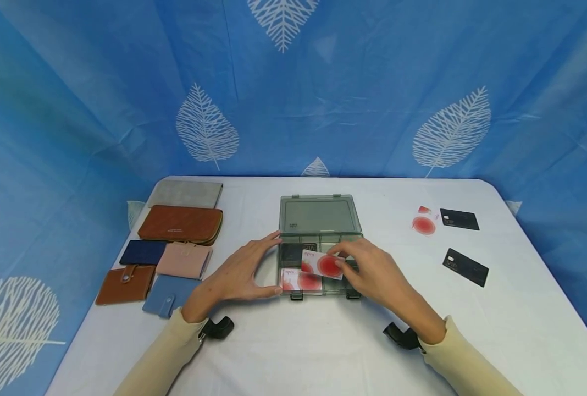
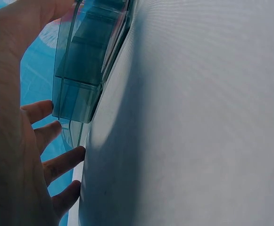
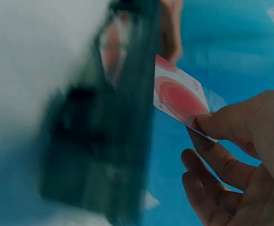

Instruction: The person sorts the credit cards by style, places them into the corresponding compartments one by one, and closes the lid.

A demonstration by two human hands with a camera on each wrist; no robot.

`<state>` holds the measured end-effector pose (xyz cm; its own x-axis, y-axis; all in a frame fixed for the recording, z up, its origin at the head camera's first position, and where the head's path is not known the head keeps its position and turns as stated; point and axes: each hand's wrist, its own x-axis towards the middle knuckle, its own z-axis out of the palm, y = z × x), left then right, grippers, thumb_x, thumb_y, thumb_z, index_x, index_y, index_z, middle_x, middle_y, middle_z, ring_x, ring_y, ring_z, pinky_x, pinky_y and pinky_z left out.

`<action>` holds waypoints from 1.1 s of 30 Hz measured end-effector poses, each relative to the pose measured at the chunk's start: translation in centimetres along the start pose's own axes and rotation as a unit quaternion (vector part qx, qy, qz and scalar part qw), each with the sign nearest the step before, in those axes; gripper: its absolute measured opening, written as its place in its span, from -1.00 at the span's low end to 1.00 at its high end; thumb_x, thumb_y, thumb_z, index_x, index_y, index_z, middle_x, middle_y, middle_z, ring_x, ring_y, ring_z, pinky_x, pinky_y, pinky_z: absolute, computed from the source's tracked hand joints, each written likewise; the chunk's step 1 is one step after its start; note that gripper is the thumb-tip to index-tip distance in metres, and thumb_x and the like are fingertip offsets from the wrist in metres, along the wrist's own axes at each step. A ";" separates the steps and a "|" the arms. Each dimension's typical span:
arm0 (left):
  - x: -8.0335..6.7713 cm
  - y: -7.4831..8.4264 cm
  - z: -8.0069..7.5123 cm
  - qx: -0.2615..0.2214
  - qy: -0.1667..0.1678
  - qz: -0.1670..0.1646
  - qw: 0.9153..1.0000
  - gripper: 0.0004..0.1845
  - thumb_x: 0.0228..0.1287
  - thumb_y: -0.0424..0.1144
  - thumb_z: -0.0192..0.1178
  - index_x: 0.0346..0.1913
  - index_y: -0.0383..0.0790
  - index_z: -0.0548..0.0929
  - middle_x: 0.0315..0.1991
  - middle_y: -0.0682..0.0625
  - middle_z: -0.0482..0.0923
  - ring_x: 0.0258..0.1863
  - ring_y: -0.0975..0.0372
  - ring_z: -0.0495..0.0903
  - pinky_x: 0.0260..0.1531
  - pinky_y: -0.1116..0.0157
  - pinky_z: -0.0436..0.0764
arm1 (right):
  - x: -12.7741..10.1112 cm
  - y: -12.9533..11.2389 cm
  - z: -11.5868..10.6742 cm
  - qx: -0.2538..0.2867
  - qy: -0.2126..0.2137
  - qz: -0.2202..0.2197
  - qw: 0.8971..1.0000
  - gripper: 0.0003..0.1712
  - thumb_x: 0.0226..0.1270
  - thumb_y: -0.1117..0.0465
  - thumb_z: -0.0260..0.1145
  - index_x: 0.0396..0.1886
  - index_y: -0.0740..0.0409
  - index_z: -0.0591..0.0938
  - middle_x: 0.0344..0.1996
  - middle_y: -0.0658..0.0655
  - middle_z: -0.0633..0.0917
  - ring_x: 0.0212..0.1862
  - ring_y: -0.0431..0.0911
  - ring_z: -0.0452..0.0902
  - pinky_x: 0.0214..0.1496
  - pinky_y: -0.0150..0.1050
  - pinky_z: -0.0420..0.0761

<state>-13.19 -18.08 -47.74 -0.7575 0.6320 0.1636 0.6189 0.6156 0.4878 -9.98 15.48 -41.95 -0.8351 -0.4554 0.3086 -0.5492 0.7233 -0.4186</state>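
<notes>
Red and white, a printed card (image 1: 297, 281) lies in the box's (image 1: 333, 285) near-left compartment; above the box the right hand (image 1: 372, 269) pinches a second card (image 1: 316, 263); at the box's left side the left hand (image 1: 241, 272) is spread, gripping nothing; beyond the box lies its lid (image 1: 319, 214).

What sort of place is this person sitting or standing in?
Probably a makeshift filming setup, though I can't be sure: a blue leaf-print backdrop surrounds the far end and sides of a white-covered table, with wallets grouped neatly along one side.
</notes>
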 end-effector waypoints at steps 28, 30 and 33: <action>0.1 0.0 0.1 -0.002 -0.004 -0.014 1.000 0.15 0.18 0.32 0.46 0.72 -0.10 0.21 0.76 0.01 0.04 0.62 -0.04 0.28 0.47 -0.27 0.37 | -0.8 -1.3 4.3 -0.002 -0.047 -0.048 0.998 -0.68 0.51 0.06 0.49 0.16 0.03 0.82 0.05 0.01 0.69 -0.02 -0.13 0.72 -0.02 -0.14 0.75; 0.1 -0.1 0.2 -0.002 -0.004 -0.015 1.000 0.15 0.18 0.32 0.46 0.72 -0.09 0.22 0.76 0.02 0.04 0.63 -0.05 0.27 0.47 -0.28 0.36 | -0.8 -1.3 4.3 -0.005 -0.054 -0.048 0.997 -0.67 0.52 0.02 0.48 0.16 0.02 0.81 0.06 0.02 0.70 -0.02 -0.13 0.72 -0.01 -0.12 0.75; 0.0 0.0 0.2 -0.002 -0.003 -0.017 1.000 0.15 0.17 0.33 0.46 0.72 -0.08 0.22 0.76 0.04 0.03 0.63 -0.04 0.28 0.47 -0.28 0.36 | -0.8 -1.4 4.3 -0.012 -0.063 -0.057 0.996 -0.66 0.51 -0.03 0.48 0.13 0.01 0.79 0.06 0.03 0.71 0.00 -0.09 0.71 0.03 -0.08 0.74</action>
<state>-13.20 -17.97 -47.87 -0.7766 0.6139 0.1414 0.5921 0.6346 0.4967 -8.67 12.64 -45.31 -0.7659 -0.5957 0.2420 -0.6407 0.6750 -0.3658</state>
